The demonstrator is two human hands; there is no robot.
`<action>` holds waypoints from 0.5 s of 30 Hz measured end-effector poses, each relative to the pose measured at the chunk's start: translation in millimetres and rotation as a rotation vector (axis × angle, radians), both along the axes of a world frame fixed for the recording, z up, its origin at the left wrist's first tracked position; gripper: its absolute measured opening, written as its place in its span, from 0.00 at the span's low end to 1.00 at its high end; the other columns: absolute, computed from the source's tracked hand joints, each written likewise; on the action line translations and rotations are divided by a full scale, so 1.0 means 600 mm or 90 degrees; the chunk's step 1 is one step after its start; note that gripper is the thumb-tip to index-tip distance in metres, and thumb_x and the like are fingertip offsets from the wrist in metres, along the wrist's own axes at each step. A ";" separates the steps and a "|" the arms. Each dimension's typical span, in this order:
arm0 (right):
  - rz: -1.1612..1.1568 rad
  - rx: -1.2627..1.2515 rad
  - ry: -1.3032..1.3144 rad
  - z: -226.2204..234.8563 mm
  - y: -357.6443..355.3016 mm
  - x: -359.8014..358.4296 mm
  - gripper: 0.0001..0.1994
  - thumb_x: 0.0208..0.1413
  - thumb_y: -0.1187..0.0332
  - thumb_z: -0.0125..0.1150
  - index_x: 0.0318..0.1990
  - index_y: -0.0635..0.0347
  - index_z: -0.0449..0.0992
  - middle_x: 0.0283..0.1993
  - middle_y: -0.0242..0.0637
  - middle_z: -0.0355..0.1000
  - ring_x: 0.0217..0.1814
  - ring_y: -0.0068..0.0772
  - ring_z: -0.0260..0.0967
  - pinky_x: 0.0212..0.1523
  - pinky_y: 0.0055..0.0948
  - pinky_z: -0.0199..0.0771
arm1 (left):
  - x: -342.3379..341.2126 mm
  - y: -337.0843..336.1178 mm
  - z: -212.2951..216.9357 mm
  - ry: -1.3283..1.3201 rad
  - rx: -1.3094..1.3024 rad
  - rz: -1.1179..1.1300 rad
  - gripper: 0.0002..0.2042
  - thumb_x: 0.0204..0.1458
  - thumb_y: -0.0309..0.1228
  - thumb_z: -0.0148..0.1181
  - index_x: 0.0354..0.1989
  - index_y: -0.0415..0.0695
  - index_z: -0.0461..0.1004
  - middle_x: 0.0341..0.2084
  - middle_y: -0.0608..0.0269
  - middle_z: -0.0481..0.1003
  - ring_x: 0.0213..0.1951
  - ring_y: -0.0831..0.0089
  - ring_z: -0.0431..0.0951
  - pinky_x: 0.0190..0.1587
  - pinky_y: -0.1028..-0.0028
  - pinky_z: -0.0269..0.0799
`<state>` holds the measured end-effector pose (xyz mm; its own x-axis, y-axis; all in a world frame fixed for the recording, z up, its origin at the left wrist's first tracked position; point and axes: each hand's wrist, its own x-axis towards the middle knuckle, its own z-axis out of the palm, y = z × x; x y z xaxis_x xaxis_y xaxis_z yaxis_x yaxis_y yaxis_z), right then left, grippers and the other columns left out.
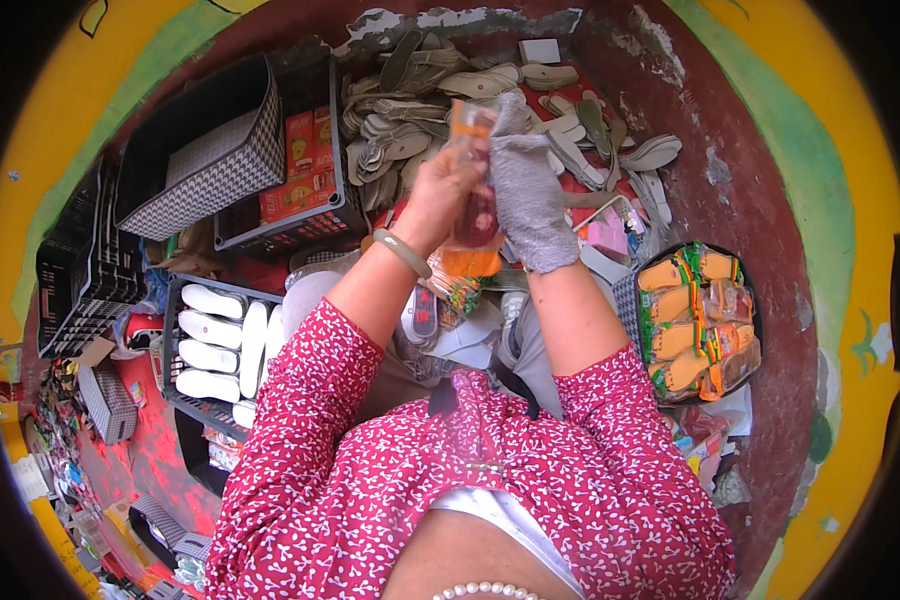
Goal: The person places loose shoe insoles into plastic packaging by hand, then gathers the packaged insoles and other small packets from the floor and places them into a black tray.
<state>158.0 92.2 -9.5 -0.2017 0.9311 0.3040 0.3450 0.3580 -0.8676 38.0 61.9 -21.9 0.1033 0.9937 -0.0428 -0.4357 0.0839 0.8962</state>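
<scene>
My bare left hand (448, 190), with a bangle at the wrist, is closed on a clear plastic packet (478, 218). The packet stands upright in front of me, blurred at its top, and shows dark red with some orange. On its other side my right hand (530, 185) wears a grey knitted glove and presses against the packet, its fingers bent around the edge. Below the packet lies an orange packaged piece (470, 263) on my lap. Beside it is a dark grey insole with red marks (420, 317).
A large pile of grey-beige insoles (400, 130) lies ahead against the wall. To the left stand a crate of white insoles (210, 330), a black crate with red boxes (305, 180) and a checked basket (210, 170). On the right is a basket of packed orange insoles (675, 335).
</scene>
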 end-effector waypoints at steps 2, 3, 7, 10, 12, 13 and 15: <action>0.002 0.080 -0.225 0.005 -0.010 -0.004 0.21 0.48 0.78 0.48 0.53 0.65 0.62 0.38 0.45 0.71 0.37 0.41 0.72 0.32 0.33 0.74 | -0.008 0.005 -0.003 -0.047 -0.022 0.061 0.06 0.54 0.23 0.49 0.40 0.39 0.69 0.29 0.65 0.74 0.26 0.78 0.74 0.32 0.79 0.71; 0.027 0.123 -0.337 0.031 -0.029 -0.013 0.22 0.48 0.78 0.48 0.54 0.66 0.60 0.39 0.45 0.70 0.37 0.42 0.71 0.32 0.33 0.74 | -0.005 0.000 0.006 -0.150 0.001 0.098 0.05 0.54 0.23 0.49 0.37 0.40 0.69 0.29 0.64 0.74 0.25 0.78 0.73 0.30 0.78 0.71; 0.078 0.269 -0.540 0.076 -0.061 -0.030 0.24 0.48 0.78 0.48 0.56 0.67 0.58 0.40 0.46 0.70 0.38 0.42 0.71 0.34 0.33 0.73 | -0.042 0.024 0.010 -0.164 0.079 0.194 0.06 0.55 0.23 0.48 0.40 0.39 0.68 0.30 0.62 0.74 0.28 0.76 0.74 0.32 0.76 0.73; 0.087 0.323 -0.486 0.061 -0.049 -0.040 0.24 0.49 0.77 0.48 0.56 0.67 0.58 0.41 0.46 0.70 0.38 0.41 0.71 0.35 0.33 0.73 | -0.050 0.027 0.009 -0.171 0.080 0.224 0.08 0.55 0.23 0.48 0.43 0.39 0.68 0.33 0.63 0.74 0.32 0.76 0.75 0.38 0.75 0.73; 0.096 0.331 -0.438 0.052 -0.040 -0.044 0.24 0.49 0.77 0.48 0.56 0.67 0.58 0.42 0.45 0.70 0.39 0.41 0.70 0.36 0.33 0.72 | -0.055 0.031 0.007 -0.128 0.098 0.248 0.09 0.55 0.23 0.48 0.44 0.40 0.67 0.34 0.63 0.73 0.33 0.76 0.75 0.38 0.75 0.73; 0.107 0.328 -0.412 0.048 -0.036 -0.048 0.24 0.49 0.77 0.48 0.56 0.68 0.58 0.42 0.45 0.70 0.39 0.40 0.70 0.37 0.32 0.72 | -0.057 0.031 0.007 -0.106 0.106 0.260 0.09 0.55 0.23 0.48 0.45 0.40 0.67 0.35 0.63 0.73 0.34 0.76 0.75 0.39 0.75 0.73; 0.129 0.316 -0.360 0.037 -0.031 -0.046 0.23 0.50 0.77 0.48 0.56 0.68 0.58 0.42 0.45 0.70 0.40 0.40 0.70 0.37 0.32 0.72 | -0.057 0.027 0.014 -0.143 0.121 0.282 0.10 0.55 0.23 0.48 0.45 0.40 0.67 0.35 0.63 0.73 0.34 0.76 0.75 0.38 0.76 0.73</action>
